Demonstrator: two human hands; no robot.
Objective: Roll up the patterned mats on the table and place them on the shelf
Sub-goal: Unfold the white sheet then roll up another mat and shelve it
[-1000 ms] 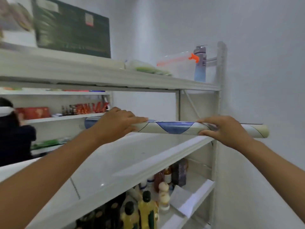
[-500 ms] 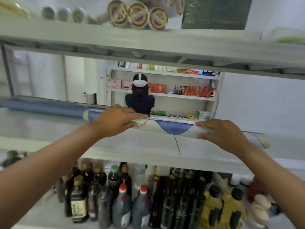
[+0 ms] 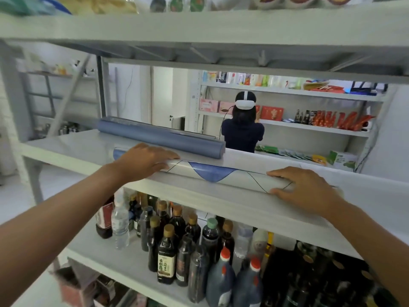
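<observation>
A rolled patterned mat, white with a blue shape and thin black lines, lies along the front of the middle shelf. My left hand lies over its left part, fingers across the top and thumb on the near side. Near the roll's right end, my right hand holds it between fingers and thumb. Each hand hides one end of the roll. A second roll, a plain blue mat, lies on the same shelf just behind it.
The upper shelf hangs low above the rolls and carries round packets. Several dark bottles crowd the shelf below. Beyond the rack a person with a white headset faces another stocked shelf.
The roll has come from the rack's right end, held in the air, leftwards and down onto the middle shelf. Both hands stay on it. My view has swung left.
</observation>
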